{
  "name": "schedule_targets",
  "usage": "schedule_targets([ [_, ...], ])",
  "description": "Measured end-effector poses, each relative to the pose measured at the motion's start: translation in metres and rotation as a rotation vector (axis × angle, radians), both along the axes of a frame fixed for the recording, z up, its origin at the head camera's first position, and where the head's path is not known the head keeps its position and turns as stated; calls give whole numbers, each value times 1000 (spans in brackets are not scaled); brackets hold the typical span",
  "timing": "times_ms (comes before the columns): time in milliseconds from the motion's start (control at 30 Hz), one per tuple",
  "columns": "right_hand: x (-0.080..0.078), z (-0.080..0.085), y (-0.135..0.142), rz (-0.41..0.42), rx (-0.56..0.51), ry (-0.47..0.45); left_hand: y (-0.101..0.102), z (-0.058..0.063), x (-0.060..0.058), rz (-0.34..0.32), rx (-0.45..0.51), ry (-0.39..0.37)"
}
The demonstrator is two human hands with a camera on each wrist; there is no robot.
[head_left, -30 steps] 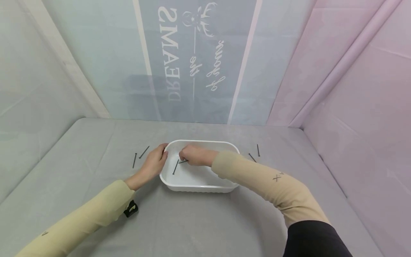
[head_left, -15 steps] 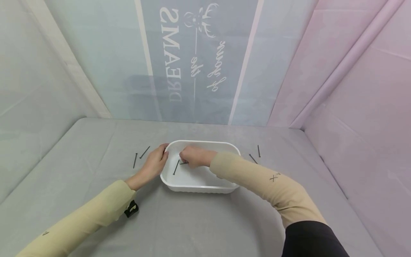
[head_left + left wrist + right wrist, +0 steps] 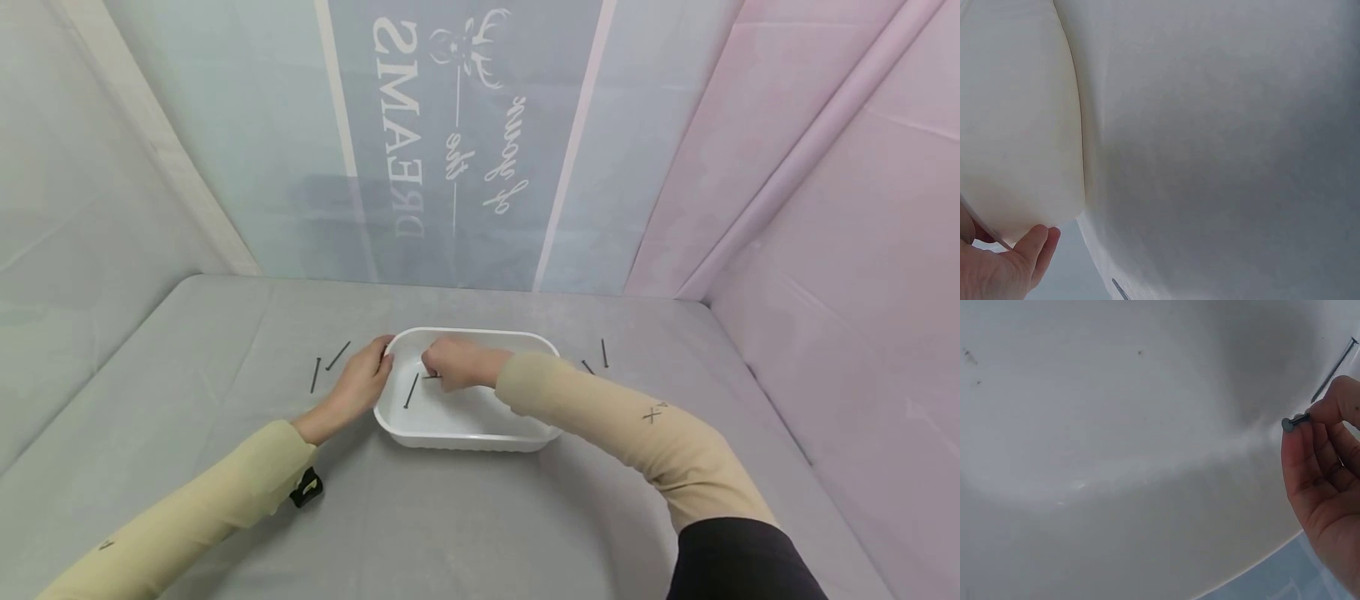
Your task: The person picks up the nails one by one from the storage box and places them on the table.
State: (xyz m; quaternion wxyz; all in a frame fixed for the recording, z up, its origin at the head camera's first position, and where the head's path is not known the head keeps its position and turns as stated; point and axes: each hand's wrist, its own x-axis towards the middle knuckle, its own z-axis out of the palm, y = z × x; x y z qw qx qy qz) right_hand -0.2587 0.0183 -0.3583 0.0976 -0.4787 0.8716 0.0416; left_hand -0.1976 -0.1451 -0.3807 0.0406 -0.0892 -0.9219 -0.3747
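Note:
A white oblong tub point(image 3: 465, 437) stands on the grey cloth. My left hand point(image 3: 358, 385) grips its left rim; in the left wrist view that hand point(image 3: 1004, 269) has fingers and thumb on either side of the wall. Inside the tub, my right hand point(image 3: 461, 365) has its fingers curled. The right wrist view shows this hand point(image 3: 1329, 456) pinching nails point(image 3: 1296, 421) between thumb and fingertips, with more than one head showing; their full number is hidden. One loose nail point(image 3: 412, 391) lies slanted on the tub floor, left of my right hand.
Two nails point(image 3: 316, 375) lie on the cloth left of the tub. Two more nails point(image 3: 604, 353) lie to its right, one partly behind my right sleeve point(image 3: 615, 400). Fabric walls point(image 3: 465, 258) enclose the back and sides.
The nail end showing below my right hand has tilted to nearly level. My right forearm has shifted slightly right since half a second ago. The left hand and the tub stay put.

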Motion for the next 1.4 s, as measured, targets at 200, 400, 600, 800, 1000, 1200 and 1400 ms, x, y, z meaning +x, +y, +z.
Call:
schedule_targets([
  [200, 0, 7, 3, -13, -18, -23, 0, -1, 0, -2, -5, 9],
  [400, 0, 9, 5, -18, -29, -39, 0, -1, 0, -4, -1, 2],
  [600, 2, 15, 9, -18, -39, -11, 0, -2, 0, -3, 6, -16],
  [800, 3, 23, 13, -3, -68, -3, -1, -3, -1, 2, -4, -4],
  [1000, 5, 29, 20, 8, -97, -2, 0, -4, -1, 9, -11, 5],
  [1200, 6, 35, 28, -33, -87, -14, 0, -4, -1, 5, -16, 6],
  [1400, 7, 38, 35, -56, -97, -29, 1, -2, 0, 5, -11, 7],
])
